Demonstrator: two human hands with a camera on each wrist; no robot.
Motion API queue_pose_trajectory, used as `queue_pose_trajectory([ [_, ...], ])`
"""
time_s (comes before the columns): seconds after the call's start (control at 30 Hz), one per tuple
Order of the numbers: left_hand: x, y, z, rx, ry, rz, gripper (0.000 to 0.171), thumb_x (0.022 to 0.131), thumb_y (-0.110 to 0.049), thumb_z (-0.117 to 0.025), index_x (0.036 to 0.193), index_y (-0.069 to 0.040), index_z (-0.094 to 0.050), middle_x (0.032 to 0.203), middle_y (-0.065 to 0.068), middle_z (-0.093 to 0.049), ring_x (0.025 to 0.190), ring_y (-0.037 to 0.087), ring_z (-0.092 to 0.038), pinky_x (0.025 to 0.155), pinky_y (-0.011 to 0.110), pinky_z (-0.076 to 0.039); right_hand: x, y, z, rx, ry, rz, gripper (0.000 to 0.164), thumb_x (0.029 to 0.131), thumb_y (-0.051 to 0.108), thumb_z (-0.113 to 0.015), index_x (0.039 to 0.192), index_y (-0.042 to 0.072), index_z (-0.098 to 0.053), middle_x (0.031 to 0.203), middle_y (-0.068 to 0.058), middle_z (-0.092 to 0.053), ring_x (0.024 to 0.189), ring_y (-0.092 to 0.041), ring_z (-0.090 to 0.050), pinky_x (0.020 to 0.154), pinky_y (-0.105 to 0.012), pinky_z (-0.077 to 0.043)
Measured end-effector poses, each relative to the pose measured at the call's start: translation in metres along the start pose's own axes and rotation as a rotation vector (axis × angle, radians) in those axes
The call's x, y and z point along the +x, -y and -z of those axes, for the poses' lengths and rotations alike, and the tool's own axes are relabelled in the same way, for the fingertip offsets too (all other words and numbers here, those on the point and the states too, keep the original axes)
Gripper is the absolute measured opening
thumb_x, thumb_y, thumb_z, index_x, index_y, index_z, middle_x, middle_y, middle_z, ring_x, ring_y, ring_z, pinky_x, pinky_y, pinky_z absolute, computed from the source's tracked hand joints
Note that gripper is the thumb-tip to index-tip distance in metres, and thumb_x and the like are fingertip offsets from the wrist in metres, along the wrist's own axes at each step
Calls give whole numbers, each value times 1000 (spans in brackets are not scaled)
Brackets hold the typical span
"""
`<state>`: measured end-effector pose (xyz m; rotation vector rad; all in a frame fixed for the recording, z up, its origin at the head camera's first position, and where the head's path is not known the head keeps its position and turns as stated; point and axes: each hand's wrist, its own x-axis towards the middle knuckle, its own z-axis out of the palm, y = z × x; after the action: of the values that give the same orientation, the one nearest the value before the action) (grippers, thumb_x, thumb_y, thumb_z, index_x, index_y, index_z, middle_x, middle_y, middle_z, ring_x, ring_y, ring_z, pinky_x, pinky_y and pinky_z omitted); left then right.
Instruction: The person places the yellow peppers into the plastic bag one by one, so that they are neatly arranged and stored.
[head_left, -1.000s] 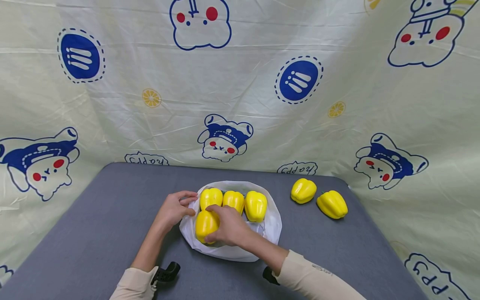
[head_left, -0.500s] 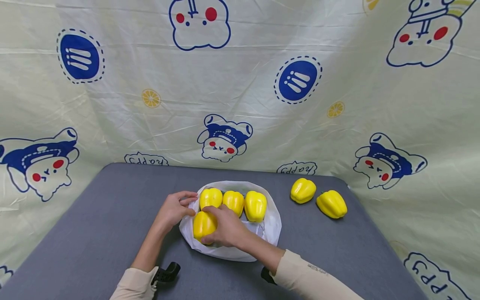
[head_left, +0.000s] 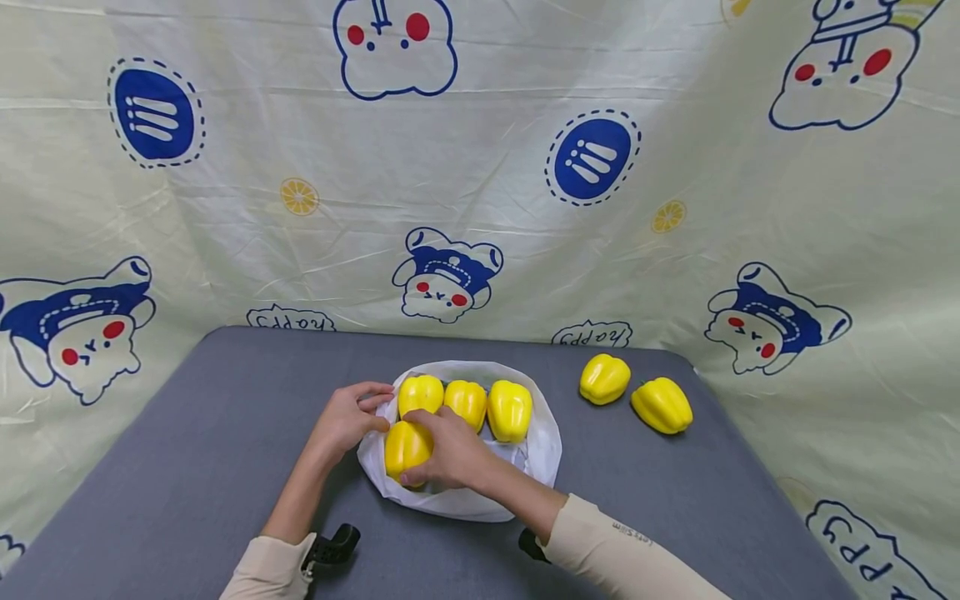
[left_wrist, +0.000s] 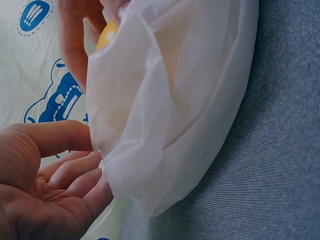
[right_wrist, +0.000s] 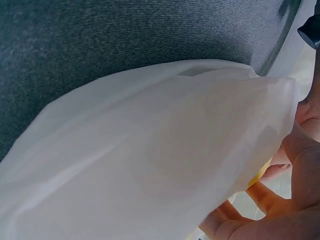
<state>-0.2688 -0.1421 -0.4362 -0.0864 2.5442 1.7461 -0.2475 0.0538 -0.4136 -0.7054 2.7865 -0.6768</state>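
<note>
A white plastic bag (head_left: 546,446) stands on the table with its mouth spread wide. Inside it, along the back, sit three yellow bell peppers (head_left: 510,411). My right hand (head_left: 459,454) reaches into the bag and grips another yellow bell pepper (head_left: 406,450) at its front left, thumb on the near side and fingers over the far side. At the bag's left rim, my left hand (head_left: 347,419) touches the edge with thumb and fingers spread apart. In the left wrist view, the tips of the left hand (left_wrist: 55,175) meet the bag's edge and are partly hidden behind it.
Two more yellow bell peppers (head_left: 604,379) lie on the grey tabletop (head_left: 247,417) right of the bag. A patterned cloth (head_left: 480,167) hangs behind the table and along its sides. Each wrist wears a black strap mount (head_left: 336,545).
My right hand has shifted slightly left with the pepper it grips, bringing that pepper nearer the bag's left wall. The left hand stays at the rim.
</note>
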Motion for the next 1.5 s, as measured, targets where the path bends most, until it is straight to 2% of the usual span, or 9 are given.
queue_pose_trajectory([
  [0.43, 1, -1, 1, 16, -2, 3, 52, 81, 4, -72, 131, -6, -66, 129, 14, -70, 130, 40, -58, 108, 53, -47, -4, 1, 9, 13, 3, -12, 84, 73, 47, -87, 146, 25, -53, 141, -10, -54, 118, -26, -50, 94, -45, -53],
  [0.6, 1, 0, 1, 12, -1, 11, 52, 81, 4, -72, 132, -6, -65, 130, 14, -70, 131, 41, -57, 109, 54, -46, -5, -3, 18, 4, -7, -10, 84, 73, 46, -88, 146, 25, -53, 139, -8, -58, 120, -27, -52, 97, -47, -52],
  [0.73, 0, -1, 0, 3, -1, 14, 52, 81, 5, -72, 132, -5, -65, 130, 15, -70, 131, 40, -57, 110, 54, -45, -8, -8, 28, 37, -19, -8, 82, 75, 42, -88, 147, 24, -52, 139, -9, -59, 123, -28, -50, 100, -50, -50],
  [1.0, 2, 1, -1, -1, -12, 27, 53, 81, 6, -72, 132, -5, -65, 129, 14, -70, 131, 39, -57, 111, 54, -44, -19, -27, 47, 62, -95, -18, 81, 76, 35, -89, 147, 23, -52, 145, -10, -57, 128, -34, -49, 105, -55, -48],
  [1.2, 2, 1, -2, 2, -14, 23, 53, 81, 5, -71, 132, -6, -65, 130, 13, -70, 131, 38, -57, 111, 54, -45, -31, -43, 66, 35, -174, -78, 82, 75, 33, -89, 147, 22, -52, 147, -11, -54, 134, -38, -46, 106, -63, -44],
  [1.5, 2, -1, -4, 6, -15, 35, 53, 81, 5, -71, 132, -7, -65, 130, 13, -70, 131, 38, -57, 110, 54, -45, -49, -85, 95, -37, -232, -162, 84, 78, 37, -86, 151, 21, -47, 150, -19, -49, 134, -46, -42, 100, -67, -46],
])
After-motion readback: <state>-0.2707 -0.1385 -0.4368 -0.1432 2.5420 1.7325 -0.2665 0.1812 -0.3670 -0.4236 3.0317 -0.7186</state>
